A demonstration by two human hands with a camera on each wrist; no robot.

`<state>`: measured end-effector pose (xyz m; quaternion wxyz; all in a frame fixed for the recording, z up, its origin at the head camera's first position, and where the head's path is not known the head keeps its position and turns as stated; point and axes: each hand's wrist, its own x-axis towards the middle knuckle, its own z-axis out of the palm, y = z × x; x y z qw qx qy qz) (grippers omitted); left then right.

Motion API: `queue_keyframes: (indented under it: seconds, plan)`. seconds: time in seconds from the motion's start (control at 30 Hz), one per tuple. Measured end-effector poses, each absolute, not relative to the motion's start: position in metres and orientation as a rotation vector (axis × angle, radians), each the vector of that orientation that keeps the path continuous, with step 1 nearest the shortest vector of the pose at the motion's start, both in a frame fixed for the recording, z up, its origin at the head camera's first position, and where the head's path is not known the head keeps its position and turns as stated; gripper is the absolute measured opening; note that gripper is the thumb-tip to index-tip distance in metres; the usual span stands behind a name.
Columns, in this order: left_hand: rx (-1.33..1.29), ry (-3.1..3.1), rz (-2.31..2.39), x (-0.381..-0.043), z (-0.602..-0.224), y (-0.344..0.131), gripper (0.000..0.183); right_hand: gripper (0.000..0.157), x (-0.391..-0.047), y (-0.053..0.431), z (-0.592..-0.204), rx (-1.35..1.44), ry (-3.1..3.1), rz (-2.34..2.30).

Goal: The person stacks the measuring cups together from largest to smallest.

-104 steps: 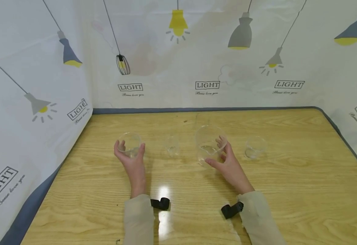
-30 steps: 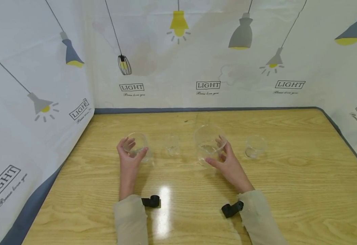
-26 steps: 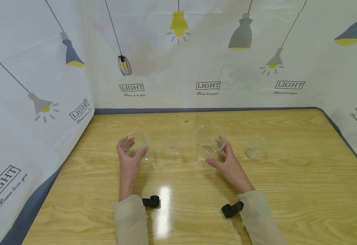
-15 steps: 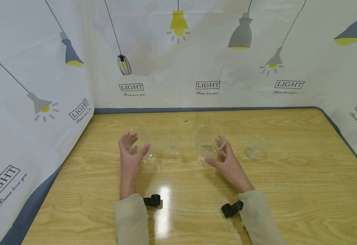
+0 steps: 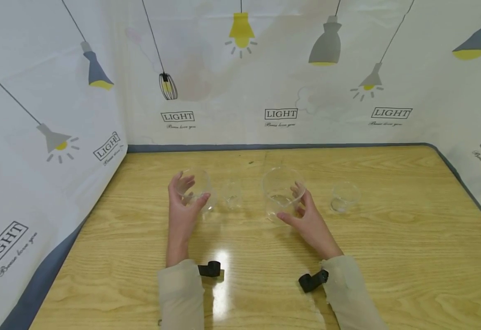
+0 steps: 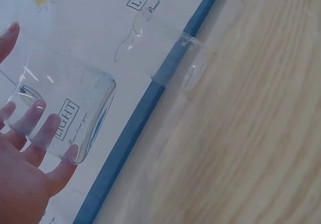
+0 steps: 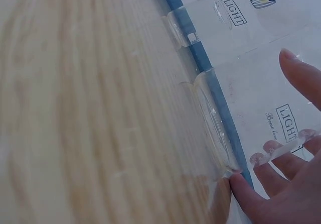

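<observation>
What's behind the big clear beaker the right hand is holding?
Through the clear beaker, you see wooden table and fingers of the right hand at its far right side. Whatever's directly behind the thumb is covered.

A yellowish wood table [image 5: 422,247] fills my head view from 4 to 8 o'clock. A small clear cup [image 5: 233,197] stands at 6, just below the middle, and another clear cup [image 5: 345,197] between 3 and 4. Behind, I see a white sheet [image 5: 228,123] with a yellow lamp [image 5: 241,30] at 12 (just a picture!), a gray lamp [image 5: 325,46] at 1 and a blue lamp [image 5: 479,36] at 2.
</observation>
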<state>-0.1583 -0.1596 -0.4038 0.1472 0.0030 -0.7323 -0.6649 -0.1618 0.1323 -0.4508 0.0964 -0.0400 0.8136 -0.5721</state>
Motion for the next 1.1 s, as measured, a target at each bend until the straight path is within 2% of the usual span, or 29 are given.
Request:
queue_keyframes:
  seconds: [0.5, 0.9, 1.1]
  plan:
    - [-0.124, -2.150, -1.908, -0.156, -0.388, -0.145, 0.080, 0.086, -0.162, 0.131, -0.455, -0.138, 2.422, -1.709]
    - [-0.183, -2.159, -1.905, -0.157, -0.376, -0.130, 0.079, 0.086, -0.150, 0.125, -0.428, -0.147, 2.402, -1.711]
    - [-0.184, -2.169, -1.897, -0.156, -0.368, -0.126, 0.078, 0.084, -0.157, 0.129, -0.443, -0.135, 2.402, -1.717]
